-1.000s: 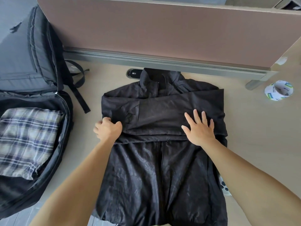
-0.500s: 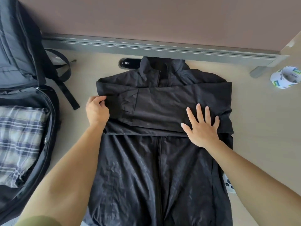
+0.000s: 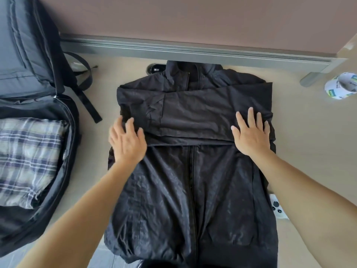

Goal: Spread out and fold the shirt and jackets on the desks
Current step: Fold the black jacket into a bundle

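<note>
Your left grip (image 3: pixel 126 141) lies palm down on the black zip-front jacket (image 3: pixel 193 180), fingers straight and slightly apart, a little blurred, their tips on the left end of the folded sleeves. Your right grip (image 3: pixel 250 133) rests flat on the other end of that fold, fingers spread wide; neither grip clasps any cloth.

Between the two grips the sleeves lie crosswise over the chest as one broad, smooth band, with a small crease near your left grip. Beyond the grips the stand-up collar points at the grey metal rail (image 3: pixel 193 50) under the pinkish-brown partition (image 3: pixel 193 22).

From the grips back towards you the jacket's body lies front up on the pale beige desk (image 3: pixel 309 151), zip closed down the middle, cloth finely crinkled, ribbed hem bunched nearest you.

Left of your left grip an open black backpack (image 3: pixel 29 55) holds a folded blue-and-white plaid shirt (image 3: pixel 27 161). Beyond your left grip, just beside the collar, lies a small black device (image 3: pixel 155 69). Well to the right of your right grip sits a white tape roll with green and blue print (image 3: pixel 341 88). Nearer you than the right grip, a white object with black dots (image 3: pixel 277 207) shows at the jacket's right edge
</note>
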Demonstrator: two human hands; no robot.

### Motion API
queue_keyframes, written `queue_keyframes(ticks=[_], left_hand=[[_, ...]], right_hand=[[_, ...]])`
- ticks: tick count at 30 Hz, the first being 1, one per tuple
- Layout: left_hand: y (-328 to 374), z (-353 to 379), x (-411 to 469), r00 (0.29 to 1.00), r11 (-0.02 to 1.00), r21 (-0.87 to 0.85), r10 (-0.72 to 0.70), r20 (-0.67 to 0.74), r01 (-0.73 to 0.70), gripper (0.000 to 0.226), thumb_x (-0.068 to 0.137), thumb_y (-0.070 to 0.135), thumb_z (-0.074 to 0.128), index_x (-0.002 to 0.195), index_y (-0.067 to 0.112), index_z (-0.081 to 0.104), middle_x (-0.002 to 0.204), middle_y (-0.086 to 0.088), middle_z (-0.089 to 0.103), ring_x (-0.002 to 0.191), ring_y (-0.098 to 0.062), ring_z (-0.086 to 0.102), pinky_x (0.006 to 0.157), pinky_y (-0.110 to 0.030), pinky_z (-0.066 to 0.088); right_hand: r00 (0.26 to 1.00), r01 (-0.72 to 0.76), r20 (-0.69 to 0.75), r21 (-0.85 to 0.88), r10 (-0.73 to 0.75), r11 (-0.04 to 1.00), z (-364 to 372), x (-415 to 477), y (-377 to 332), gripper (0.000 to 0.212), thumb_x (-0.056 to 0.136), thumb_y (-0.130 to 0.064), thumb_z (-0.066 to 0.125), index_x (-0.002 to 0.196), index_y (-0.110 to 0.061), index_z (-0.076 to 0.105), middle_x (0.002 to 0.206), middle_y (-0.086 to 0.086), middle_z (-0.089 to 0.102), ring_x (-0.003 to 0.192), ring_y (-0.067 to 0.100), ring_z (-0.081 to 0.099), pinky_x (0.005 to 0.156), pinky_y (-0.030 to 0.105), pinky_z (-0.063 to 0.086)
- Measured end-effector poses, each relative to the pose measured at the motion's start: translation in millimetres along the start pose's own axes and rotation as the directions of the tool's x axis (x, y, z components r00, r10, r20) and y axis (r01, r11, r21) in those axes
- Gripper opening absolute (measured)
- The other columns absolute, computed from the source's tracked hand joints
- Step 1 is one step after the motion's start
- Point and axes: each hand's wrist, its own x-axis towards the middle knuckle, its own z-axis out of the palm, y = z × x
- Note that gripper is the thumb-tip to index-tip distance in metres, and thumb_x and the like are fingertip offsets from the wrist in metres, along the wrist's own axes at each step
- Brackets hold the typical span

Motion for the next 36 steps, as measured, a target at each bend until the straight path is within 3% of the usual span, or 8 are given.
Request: queue_keyframes(ticks=[3, 7, 14, 17, 19, 22, 30, 36], left_hand=[[-2.0, 28.3, -17.3, 0.983, 0.987, 0.137, 0.065, 0.169, -0.089, 0.069, 0.100, 0.060, 0.026, 0.159, 0.026, 0.012, 0.167, -0.004, 0.003, 0.153, -0.028, -0.001, 0.123, -0.049, 0.005], [-18.3, 40.3, 13.7, 0.973, 0.950, 0.248, 0.148, 0.175, -0.189, 0.076, 0.097, 0.068, 0.019, 0.159, 0.029, 0.001, 0.167, 0.001, -0.006, 0.153, -0.023, -0.009, 0.124, -0.047, -0.003], [-15.5, 37.6, 70.1, 0.977, 0.960, 0.192, 0.184, 0.111, -0.202, 0.072, 0.100, 0.061, 0.025, 0.159, 0.022, 0.010, 0.167, -0.007, 0.003, 0.153, -0.030, -0.002, 0.123, -0.051, 0.001], [1.5, 26.5, 33.0, 0.991, 0.988, 0.091, 0.129, -0.030, -0.126, 0.068, 0.099, 0.055, 0.033, 0.151, 0.012, 0.030, 0.155, -0.021, 0.025, 0.143, -0.042, 0.020, 0.117, -0.057, 0.016], [14.3, 23.0, -16.1, 0.957, 0.959, 0.041, 0.282, -0.065, -0.279, 0.058, 0.096, 0.051, 0.042, 0.137, 0.011, 0.047, 0.139, -0.018, 0.041, 0.127, -0.039, 0.035, 0.106, -0.054, 0.028], [21.7, 36.0, -71.2, 0.872, 0.872, 0.071, 0.473, 0.128, -0.483, 0.055, 0.096, 0.051, 0.041, 0.128, 0.010, 0.057, 0.133, -0.011, 0.052, 0.122, -0.035, 0.047, 0.102, -0.048, 0.037], [27.8, 62.8, -61.8, 0.824, 0.817, 0.210, 0.455, 0.337, -0.537, 0.080, 0.097, 0.065, 0.015, 0.159, 0.014, 0.011, 0.167, -0.003, 0.004, 0.153, -0.031, -0.001, 0.122, -0.052, 0.002], [31.8, 53.7, -78.7, 0.874, 0.868, 0.201, 0.391, 0.289, -0.455, 0.079, 0.098, 0.064, 0.014, 0.156, 0.013, 0.023, 0.164, -0.010, 0.016, 0.151, -0.035, 0.011, 0.121, -0.054, 0.006]], right_hand=[[0.998, -0.056, -0.009, 0.036, 0.056, 0.998, 9.6, -4.5, -4.1, 0.058, 0.100, -0.063, 0.013, 0.156, -0.046, 0.006, 0.167, 0.001, -0.011, 0.153, 0.034, -0.010, 0.116, 0.066, -0.003], [0.991, -0.071, -0.113, 0.049, 0.076, 0.996, 21.6, -3.1, -4.7, 0.060, 0.099, -0.066, 0.015, 0.156, -0.046, 0.012, 0.168, 0.000, -0.007, 0.153, 0.034, -0.008, 0.115, 0.068, -0.001], [0.990, 0.038, -0.135, 0.035, -0.033, 0.999, 5.2, 52.8, -19.2, 0.062, 0.099, -0.066, 0.014, 0.156, -0.043, 0.016, 0.168, 0.001, -0.006, 0.153, 0.032, -0.008, 0.117, 0.065, -0.003], [0.980, 0.005, -0.201, 0.075, 0.010, 0.997, -2.2, 37.0, -37.8, 0.061, 0.103, -0.056, 0.018, 0.157, -0.028, 0.023, 0.168, 0.009, 0.003, 0.154, 0.032, -0.002, 0.119, 0.063, -0.002], [0.956, 0.055, -0.293, 0.159, -0.006, 0.986, 2.2, -1.3, -57.3, 0.057, 0.105, -0.048, 0.025, 0.153, -0.020, 0.035, 0.166, 0.012, 0.015, 0.154, 0.031, 0.007, 0.119, 0.061, 0.004], [0.940, 0.279, -0.239, 0.139, -0.241, 0.950, 31.7, -74.5, -85.9, 0.055, 0.103, -0.044, 0.025, 0.149, -0.020, 0.044, 0.163, 0.008, 0.028, 0.152, 0.027, 0.018, 0.120, 0.056, 0.014], [0.929, 0.350, -0.112, -0.049, -0.353, 0.936, 71.1, -102.5, -83.1, 0.064, 0.101, -0.059, 0.027, 0.158, -0.031, 0.021, 0.167, 0.005, 0.012, 0.154, 0.026, 0.008, 0.122, 0.054, 0.012], [0.926, 0.362, -0.085, -0.063, -0.367, 0.930, 70.3, -104.8, -82.1, 0.065, 0.101, -0.059, 0.019, 0.158, -0.029, 0.018, 0.167, 0.007, 0.010, 0.154, 0.028, 0.008, 0.122, 0.057, 0.013]])
